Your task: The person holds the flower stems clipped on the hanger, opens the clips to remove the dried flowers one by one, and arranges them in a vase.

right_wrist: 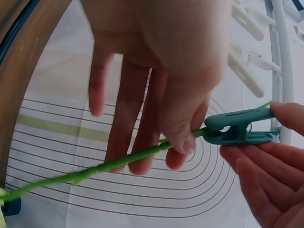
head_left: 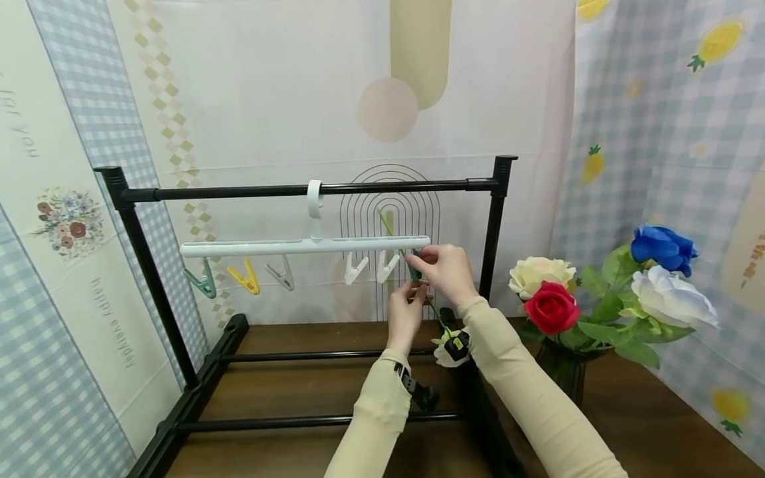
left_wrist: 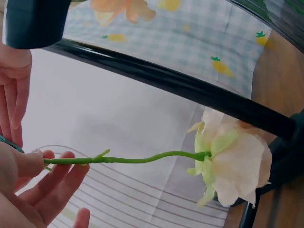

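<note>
A dark green clothespin (right_wrist: 240,118) hangs at the right end of a white hanger (head_left: 305,246). My right hand (head_left: 448,271) pinches its handles between thumb and fingers. Just below, my left hand (head_left: 405,315) pinches the green stem (left_wrist: 128,159) of an artificial rose between thumb and fingertips. The pale rose head (left_wrist: 242,166) points downward, and the stem's other end rises past the hanger bar. In the right wrist view the stem meets the clothespin's jaws; whether they grip it I cannot tell.
Other clips hang along the hanger: green (head_left: 203,280), yellow (head_left: 245,277), grey (head_left: 282,273) and two white. The hanger hooks over a black rack's top rail (head_left: 239,192). At right, a dark glass vase (head_left: 564,372) holds red, blue, cream and white roses.
</note>
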A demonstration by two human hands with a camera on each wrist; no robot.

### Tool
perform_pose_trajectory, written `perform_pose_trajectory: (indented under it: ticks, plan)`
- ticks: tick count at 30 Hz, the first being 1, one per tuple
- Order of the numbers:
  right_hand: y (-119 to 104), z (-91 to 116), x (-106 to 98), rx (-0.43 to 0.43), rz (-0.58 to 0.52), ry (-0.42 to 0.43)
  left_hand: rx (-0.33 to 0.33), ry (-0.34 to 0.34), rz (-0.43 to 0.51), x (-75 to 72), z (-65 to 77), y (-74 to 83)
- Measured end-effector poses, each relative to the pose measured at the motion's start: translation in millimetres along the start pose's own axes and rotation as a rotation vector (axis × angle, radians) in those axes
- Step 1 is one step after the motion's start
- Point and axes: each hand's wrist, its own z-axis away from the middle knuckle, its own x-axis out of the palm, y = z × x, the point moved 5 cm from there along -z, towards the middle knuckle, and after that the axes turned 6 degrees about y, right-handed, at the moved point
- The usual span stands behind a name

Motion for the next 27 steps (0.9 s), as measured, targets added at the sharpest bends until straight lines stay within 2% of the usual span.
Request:
perform_pose_trajectory:
  ticks: [5,9,14,16,23,25,27]
  plan:
    - [-13,-1,-5,-0.087,0.028,0.07,0.015,0.018,-0.025,-11.6,1.7,6.4]
    - [-16,0,-7,-0.08,0.039,0.074,0.015,0.011,-0.047,-20.9,5.7,8.4]
    - [-15,4,-11,-0.06,0.05,0.059,-0.004,-0.028,-0.151,-33.0,11.3,9.4]
    - [-14,5,-12,-0.042,0.048,0.038,0.008,-0.055,-0.233,-38.3,14.0,11.4]
    - [-9,13,-13,0.084,0.061,-0.104,0.103,-0.117,-0.651,-67.7,32.1,17.1]
    - [-7,15,-14,0.105,0.058,-0.135,0.105,-0.137,-0.747,-73.5,36.2,16.1]
    - [-6,18,-13,0.117,0.065,-0.152,0.137,-0.154,-0.839,-76.5,39.7,16.4]
